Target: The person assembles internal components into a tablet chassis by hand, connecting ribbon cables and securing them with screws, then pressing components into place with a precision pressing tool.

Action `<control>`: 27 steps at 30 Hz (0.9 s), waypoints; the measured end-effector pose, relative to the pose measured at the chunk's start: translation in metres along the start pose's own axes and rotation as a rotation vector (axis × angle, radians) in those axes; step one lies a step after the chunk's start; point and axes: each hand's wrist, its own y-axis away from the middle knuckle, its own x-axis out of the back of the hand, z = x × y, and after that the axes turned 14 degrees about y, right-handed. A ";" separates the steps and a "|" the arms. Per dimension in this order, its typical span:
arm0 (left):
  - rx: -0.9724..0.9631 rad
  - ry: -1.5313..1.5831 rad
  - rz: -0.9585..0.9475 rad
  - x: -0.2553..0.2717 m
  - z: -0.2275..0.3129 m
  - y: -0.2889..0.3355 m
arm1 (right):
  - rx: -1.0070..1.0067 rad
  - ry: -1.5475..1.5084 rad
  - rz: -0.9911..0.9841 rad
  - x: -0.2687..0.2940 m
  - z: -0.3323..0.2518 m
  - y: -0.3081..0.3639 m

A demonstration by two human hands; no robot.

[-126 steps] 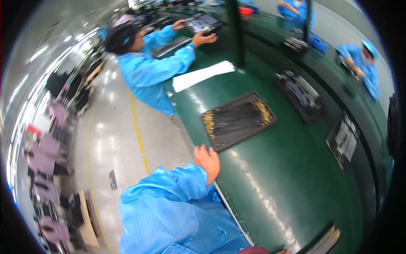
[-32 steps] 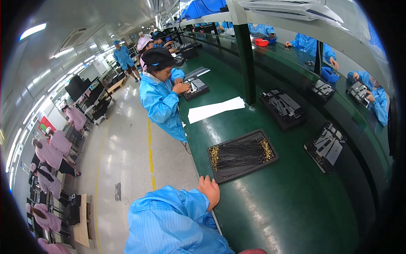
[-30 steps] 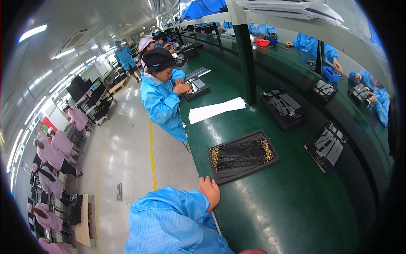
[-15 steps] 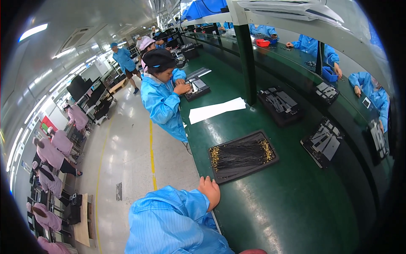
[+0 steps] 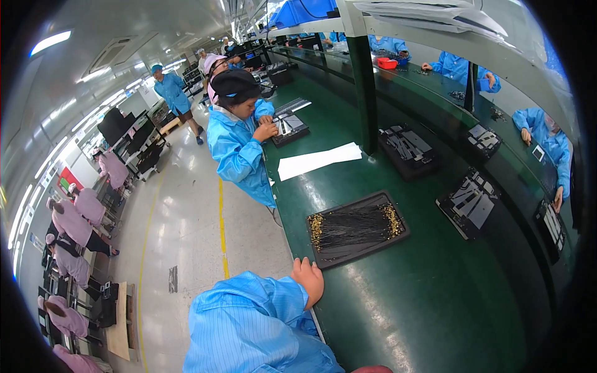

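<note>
My left hand (image 5: 308, 283) rests on the near left edge of the green table (image 5: 398, 298), back upward and fingers extended a little apart. It holds nothing. Just beyond its fingertips is a black tray (image 5: 357, 260) of thin black cables (image 5: 354, 227), whose gold-coloured ends (image 5: 393, 221) bunch at both sides. The blue sleeve (image 5: 255, 317) of my left arm comes up from the lower edge. My right hand does not show.
White paper sheets (image 5: 320, 161) lie beyond the cable tray. A co-worker (image 5: 239, 149) in blue handles parts in a tray at the table's left edge. Dark trays of flat grey parts (image 5: 469, 202) stand at the right. A dark post (image 5: 362, 93) rises behind the paper.
My left hand has stayed put. Along the aisle a person in blue has come nearer. Across the table, a blue bin has been lifted, and the trays at the right have shifted slightly.
</note>
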 end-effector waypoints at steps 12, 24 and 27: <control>-0.044 0.019 0.034 0.002 -0.001 0.013 | 0.003 0.017 0.020 -0.003 0.014 0.012; -0.067 0.009 0.052 -0.001 0.001 0.018 | -0.014 -0.052 -0.112 -0.006 0.020 0.013; -0.049 0.002 0.047 0.000 0.003 0.017 | -0.017 -0.054 -0.170 -0.023 0.027 0.029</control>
